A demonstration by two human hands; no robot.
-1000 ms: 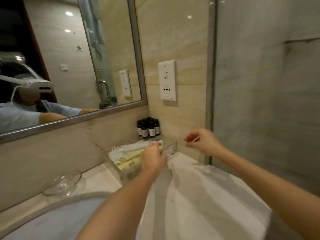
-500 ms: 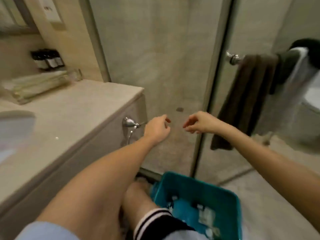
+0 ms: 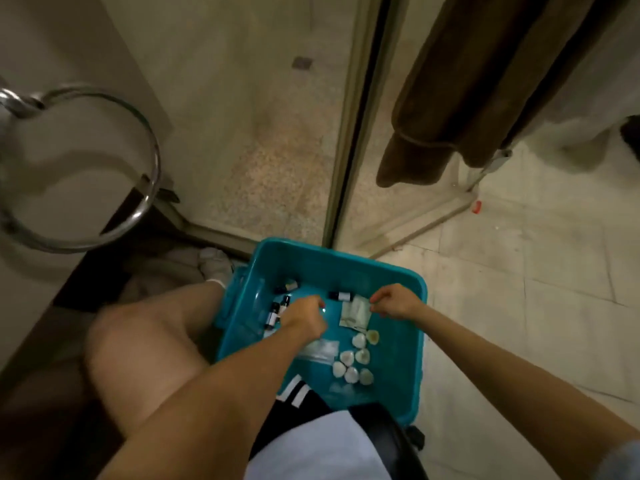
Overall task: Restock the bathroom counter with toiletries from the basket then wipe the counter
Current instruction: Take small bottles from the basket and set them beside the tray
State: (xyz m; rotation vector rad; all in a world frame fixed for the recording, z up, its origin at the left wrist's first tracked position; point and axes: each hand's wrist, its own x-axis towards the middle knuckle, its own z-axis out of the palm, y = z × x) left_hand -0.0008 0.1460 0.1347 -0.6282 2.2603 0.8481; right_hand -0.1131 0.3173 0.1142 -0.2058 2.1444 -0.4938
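The tiled floor (image 3: 536,271) carries everything here. A brown towel (image 3: 467,81) hangs at the top right and a chrome towel ring (image 3: 156,164) at the left. The counter itself is out of view.

The teal basket (image 3: 346,252) stands on the floor at the foot of the shower door frame, and both hands are lowered into it. The left hand (image 3: 306,315) is at the middle of the basket floor with its fingers curled under. The wrist hides them, so I cannot tell whether they hold anything. The right hand (image 3: 394,303) is towards the right wall, its fingers bent down at the upper right corner of a pale sachet (image 3: 355,313). Blur hides whether they pinch it.

The sachet lies flat between the two hands, nearer the right. A clear packet (image 3: 320,348) is partly covered by the left forearm. A cluster of dark small bottles (image 3: 275,311) lies just left of the left hand, long axes running roughly far to near. One more bottle (image 3: 339,296) lies crosswise just beyond the sachet. Small round pale pieces (image 3: 353,363), perhaps soaps, sit towards the near edge. Labels are unreadable.
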